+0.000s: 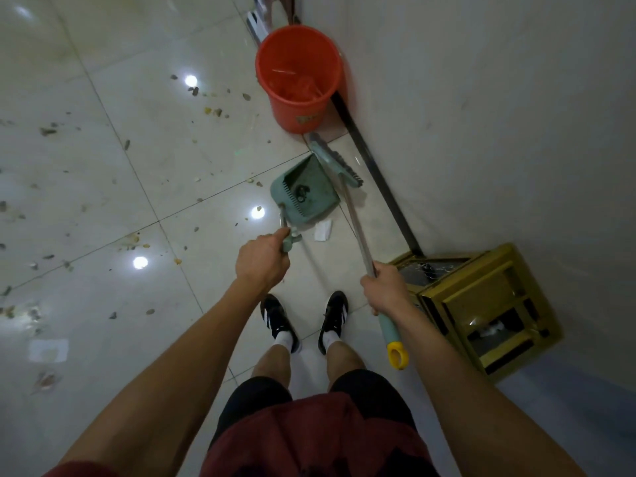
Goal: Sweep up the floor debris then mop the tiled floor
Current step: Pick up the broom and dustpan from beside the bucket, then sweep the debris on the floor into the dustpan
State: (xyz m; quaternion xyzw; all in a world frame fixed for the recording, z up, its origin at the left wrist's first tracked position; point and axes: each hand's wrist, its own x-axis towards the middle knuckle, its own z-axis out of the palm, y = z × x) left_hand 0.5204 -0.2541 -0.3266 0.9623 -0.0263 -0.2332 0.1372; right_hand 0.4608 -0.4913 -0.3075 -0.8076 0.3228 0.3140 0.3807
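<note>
We are gripping the dustpan handle in our left hand and the broom shaft in our right hand, debris lying at ten o'clock.

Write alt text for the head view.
A person's left hand grips a green dustpan and the right hand a broom. Debris litters the tiles beside an orange bucket.

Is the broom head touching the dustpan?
Touching. In the head view the broom head lies against the dustpan along its right edge, with no floor visible between them.
</note>
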